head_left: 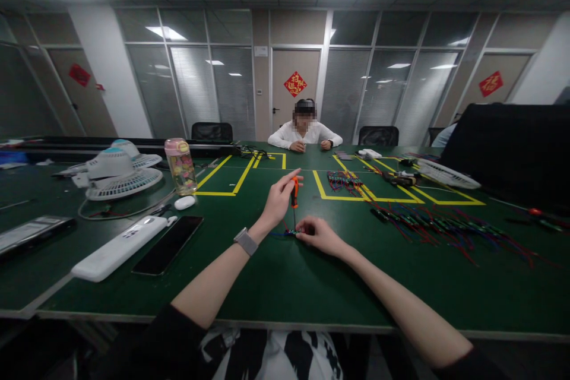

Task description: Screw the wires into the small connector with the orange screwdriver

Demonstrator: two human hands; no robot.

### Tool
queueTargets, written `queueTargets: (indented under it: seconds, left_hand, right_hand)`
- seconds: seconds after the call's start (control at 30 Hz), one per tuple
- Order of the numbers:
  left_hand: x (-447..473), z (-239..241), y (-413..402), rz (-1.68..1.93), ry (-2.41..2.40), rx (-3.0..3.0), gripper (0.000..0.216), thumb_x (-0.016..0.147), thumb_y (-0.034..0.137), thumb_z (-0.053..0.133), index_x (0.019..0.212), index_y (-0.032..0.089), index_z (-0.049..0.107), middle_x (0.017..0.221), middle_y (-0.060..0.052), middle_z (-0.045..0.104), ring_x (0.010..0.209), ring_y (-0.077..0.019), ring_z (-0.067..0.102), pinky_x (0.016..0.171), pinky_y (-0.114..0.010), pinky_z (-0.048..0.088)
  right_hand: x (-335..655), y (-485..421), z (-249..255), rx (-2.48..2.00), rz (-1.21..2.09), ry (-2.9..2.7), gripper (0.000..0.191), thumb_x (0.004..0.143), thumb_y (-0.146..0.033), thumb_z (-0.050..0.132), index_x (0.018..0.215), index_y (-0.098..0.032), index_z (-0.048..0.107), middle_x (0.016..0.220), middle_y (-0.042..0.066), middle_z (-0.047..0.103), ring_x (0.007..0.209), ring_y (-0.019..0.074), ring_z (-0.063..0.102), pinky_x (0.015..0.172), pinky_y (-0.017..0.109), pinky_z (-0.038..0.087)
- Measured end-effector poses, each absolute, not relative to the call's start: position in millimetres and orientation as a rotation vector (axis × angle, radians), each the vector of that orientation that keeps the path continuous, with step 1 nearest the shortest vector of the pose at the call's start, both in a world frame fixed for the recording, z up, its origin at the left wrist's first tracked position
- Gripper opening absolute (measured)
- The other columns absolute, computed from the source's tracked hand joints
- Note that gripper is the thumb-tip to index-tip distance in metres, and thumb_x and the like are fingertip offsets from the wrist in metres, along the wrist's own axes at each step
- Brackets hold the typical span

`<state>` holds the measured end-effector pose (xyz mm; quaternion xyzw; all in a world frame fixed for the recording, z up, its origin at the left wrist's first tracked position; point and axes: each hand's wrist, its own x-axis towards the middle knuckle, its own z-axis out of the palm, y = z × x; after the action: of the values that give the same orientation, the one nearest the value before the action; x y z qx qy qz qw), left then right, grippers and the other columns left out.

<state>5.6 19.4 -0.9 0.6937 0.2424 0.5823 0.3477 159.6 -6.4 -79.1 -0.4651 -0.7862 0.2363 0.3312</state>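
Observation:
My left hand [279,197] is closed around the orange and black handle of a screwdriver [294,195], held upright with its shaft pointing down. The tip meets a small circuit board [291,232] with thin red and blue wires, lying on the green table. My right hand [317,234] pinches the board's right edge with bent fingers, low against the tabletop. Farther right lie a bundle of similar wired boards [345,183] and a long row of more wired boards [445,225].
On the left are a white power strip [120,248], a black phone [169,246], a white mouse [184,202], a pink-lidded bottle [180,169] and white fan parts [118,172]. Yellow tape [342,197] marks the table. A person in a white shirt [285,134] sits opposite.

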Motion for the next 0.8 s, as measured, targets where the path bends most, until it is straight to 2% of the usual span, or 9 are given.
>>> queueTargets:
  seconds: [0.07, 0.13, 0.23, 0.33, 0.47, 0.57, 0.63, 0.8]
  left_hand:
    - [6.0, -0.7, 18.3, 1.504, 0.627, 1.786, 0.033, 0.087, 0.029, 0.047, 0.117, 0.02, 0.058, 0.094, -0.005, 0.063, 0.08, -0.0131, 0.061, 0.076, -0.026, 0.047]
    - [5.7, -0.9, 17.0, 1.572, 0.672, 1.832, 0.03, 0.082, 0.031, 0.055, 0.108, 0.019, 0.063, 0.089, -0.004, 0.062, 0.076, -0.0124, 0.059, 0.072, -0.025, 0.047]
    - [4.8, -0.8, 15.9, 1.659, 0.737, 1.887, 0.024, 0.079, 0.032, 0.058, 0.098, 0.02, 0.067, 0.095, -0.005, 0.059, 0.082, -0.013, 0.058, 0.072, -0.023, 0.047]
    - [4.9, 0.6, 15.7, 1.604, 0.69, 1.842, 0.028, 0.085, 0.03, 0.049, 0.107, 0.021, 0.064, 0.105, -0.006, 0.06, 0.089, -0.0138, 0.059, 0.078, -0.025, 0.046]
    - [6.3, 1.4, 15.1, 1.522, 0.631, 1.765, 0.033, 0.085, 0.03, 0.049, 0.115, 0.018, 0.059, 0.096, -0.006, 0.065, 0.08, -0.0136, 0.062, 0.076, -0.027, 0.047]
    - [6.1, 0.3, 14.4, 1.611, 0.695, 1.853, 0.027, 0.079, 0.031, 0.059, 0.101, 0.018, 0.066, 0.089, -0.004, 0.062, 0.079, -0.0133, 0.059, 0.073, -0.024, 0.047]
    - [5.6, -0.2, 14.4, 1.657, 0.731, 1.896, 0.024, 0.077, 0.032, 0.061, 0.097, 0.02, 0.068, 0.092, -0.004, 0.059, 0.082, -0.0133, 0.057, 0.073, -0.023, 0.046]
    - [5.9, 0.1, 16.5, 1.566, 0.664, 1.8, 0.033, 0.088, 0.029, 0.045, 0.115, 0.02, 0.06, 0.106, -0.007, 0.061, 0.091, -0.0148, 0.059, 0.079, -0.026, 0.045]
  right_hand:
    - [159.6, -6.5, -78.9, -1.215, 0.613, -2.057, 0.014, 0.073, -0.02, 0.062, 0.085, -0.014, 0.064, 0.07, 0.0, 0.057, 0.061, 0.0106, 0.051, 0.058, 0.022, 0.04]
    - [159.5, -6.4, -79.1, -1.217, 0.612, -2.058, 0.014, 0.073, -0.021, 0.062, 0.086, -0.015, 0.064, 0.07, 0.0, 0.057, 0.061, 0.0106, 0.051, 0.058, 0.022, 0.04]
    - [159.6, -6.2, -79.8, -1.218, 0.617, -2.058, 0.014, 0.073, -0.021, 0.062, 0.086, -0.015, 0.064, 0.07, 0.0, 0.057, 0.061, 0.0105, 0.051, 0.058, 0.022, 0.04]
    - [159.7, -6.3, -79.9, -1.217, 0.626, -2.051, 0.014, 0.073, -0.021, 0.062, 0.086, -0.014, 0.064, 0.07, 0.0, 0.057, 0.061, 0.0106, 0.051, 0.058, 0.022, 0.041]
    - [159.3, -7.6, -77.8, -1.224, 0.618, -2.049, 0.014, 0.073, -0.02, 0.062, 0.086, -0.015, 0.064, 0.07, 0.0, 0.057, 0.062, 0.0111, 0.051, 0.059, 0.023, 0.041]
    - [158.7, -8.7, -76.2, -1.233, 0.616, -2.052, 0.014, 0.073, -0.02, 0.062, 0.086, -0.015, 0.065, 0.07, 0.0, 0.057, 0.062, 0.011, 0.051, 0.058, 0.023, 0.04]
    - [158.4, -8.9, -76.0, -1.231, 0.623, -2.052, 0.014, 0.073, -0.02, 0.062, 0.086, -0.015, 0.065, 0.07, 0.0, 0.057, 0.063, 0.0109, 0.05, 0.059, 0.022, 0.04]
    - [158.5, -7.9, -77.5, -1.225, 0.628, -2.042, 0.014, 0.073, -0.019, 0.062, 0.086, -0.014, 0.064, 0.069, -0.001, 0.056, 0.061, 0.0102, 0.05, 0.058, 0.022, 0.04]
